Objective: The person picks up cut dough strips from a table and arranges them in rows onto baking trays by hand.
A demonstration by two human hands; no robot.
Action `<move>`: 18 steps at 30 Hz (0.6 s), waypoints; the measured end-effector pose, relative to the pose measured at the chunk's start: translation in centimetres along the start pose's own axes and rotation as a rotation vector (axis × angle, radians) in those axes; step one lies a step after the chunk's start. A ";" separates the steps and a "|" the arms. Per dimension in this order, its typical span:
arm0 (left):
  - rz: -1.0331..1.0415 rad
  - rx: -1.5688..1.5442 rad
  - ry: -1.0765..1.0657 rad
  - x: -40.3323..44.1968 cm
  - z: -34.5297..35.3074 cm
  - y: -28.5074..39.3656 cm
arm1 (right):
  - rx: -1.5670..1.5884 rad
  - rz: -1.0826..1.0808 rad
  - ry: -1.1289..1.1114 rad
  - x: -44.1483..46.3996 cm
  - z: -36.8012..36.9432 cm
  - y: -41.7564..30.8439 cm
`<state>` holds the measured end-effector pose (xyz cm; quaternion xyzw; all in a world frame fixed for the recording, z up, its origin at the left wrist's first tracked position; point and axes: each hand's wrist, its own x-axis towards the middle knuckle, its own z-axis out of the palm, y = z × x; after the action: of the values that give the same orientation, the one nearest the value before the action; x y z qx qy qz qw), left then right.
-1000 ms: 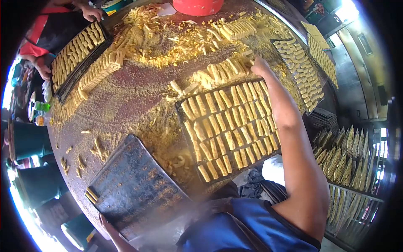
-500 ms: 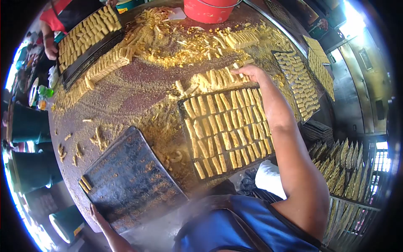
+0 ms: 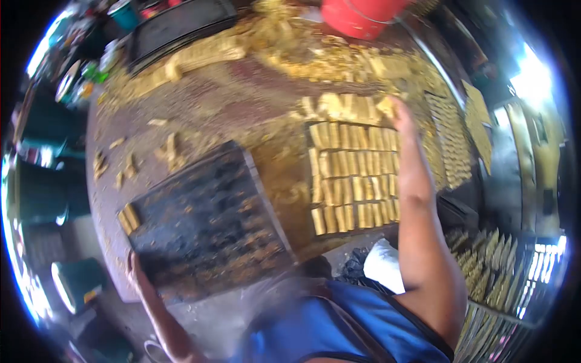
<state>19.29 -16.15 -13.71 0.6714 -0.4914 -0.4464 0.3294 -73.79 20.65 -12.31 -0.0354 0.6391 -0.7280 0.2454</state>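
Note:
A dark, crumb-marked tray (image 3: pixel 206 224) lies at the near left of the round table, with two dough sticks (image 3: pixel 129 219) at its left corner. Against its lower left edge is my left hand (image 3: pixel 134 269), blurred, its grip unclear. My right hand (image 3: pixel 400 114) is over the right end of a stack of pale dough sticks (image 3: pixel 348 106), fingers pressed together at a pale piece (image 3: pixel 386 107). Just below it, rows of dough sticks (image 3: pixel 354 160) fill a second tray, partly covered by my right forearm.
A red bucket (image 3: pixel 363 17) stands at the far side. An empty dark tray (image 3: pixel 181 27) and more stacked sticks (image 3: pixel 206 54) are at the far left. Filled trays (image 3: pixel 448 136) lie right, above racks (image 3: pixel 490 260). Green bins (image 3: pixel 42 193) line the left.
The view has swung, shifting the table within it. The co-worker's hands and the filled tray at the far left are gone from view. My right hand stays around the stack's right end.

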 end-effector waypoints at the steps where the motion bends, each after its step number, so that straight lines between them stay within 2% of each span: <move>1: 0.013 0.071 0.025 -1.3 0.8 1.8 | -0.002 -0.018 -0.012 -2.1 3.5 -0.6; 2: -0.018 0.097 0.054 -3.0 1.7 4.3 | -0.002 -0.029 -0.031 -5.5 7.8 -2.2; 3: -0.014 0.129 0.071 -2.1 1.3 2.9 | -0.058 -0.032 -0.088 -8.6 12.9 -2.2; 4: -0.015 0.013 0.039 -1.7 1.2 2.4 | -0.114 -0.040 -0.142 -11.4 17.5 -1.2; 5: -0.012 -0.009 0.005 -2.3 1.3 3.2 | -0.105 -0.014 -0.195 -14.2 22.1 0.8; 7: 0.027 -0.252 -0.057 -2.1 1.4 2.3 | -0.121 -0.024 -0.319 -21.0 31.1 5.3; 8: 0.003 -0.298 -0.102 -2.7 1.1 3.2 | -0.134 0.069 -0.352 -23.9 35.2 7.9; 9: 0.057 -0.291 -0.141 -2.2 0.9 2.3 | -0.102 0.061 -0.404 -29.3 40.3 9.2; 10: 0.080 -0.386 -0.201 -2.3 0.6 2.2 | -0.114 0.180 -0.452 -33.3 44.7 10.7; 11: 0.072 -0.424 -0.253 -2.2 0.3 2.2 | -0.194 0.155 -0.510 -37.6 48.8 11.6; 14: 0.199 -0.175 -0.319 -0.3 -0.6 0.4 | -0.357 0.086 -0.632 -42.5 58.1 17.5; 15: 0.262 0.097 -0.259 -0.7 -1.4 2.9 | -0.581 -0.015 -0.610 -43.1 60.4 18.8; 16: 0.509 0.148 -0.200 -0.2 -1.7 4.2 | -0.812 -0.154 -0.603 -44.3 62.0 18.4; 18: 0.692 0.236 -0.200 1.3 -1.5 6.3 | -1.136 -0.366 -0.587 -44.9 63.5 19.0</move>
<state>18.50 -19.31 -8.00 0.4523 -0.7668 -0.3124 0.3314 -5.30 -20.43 -7.08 -0.4641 0.8137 -0.2683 0.2248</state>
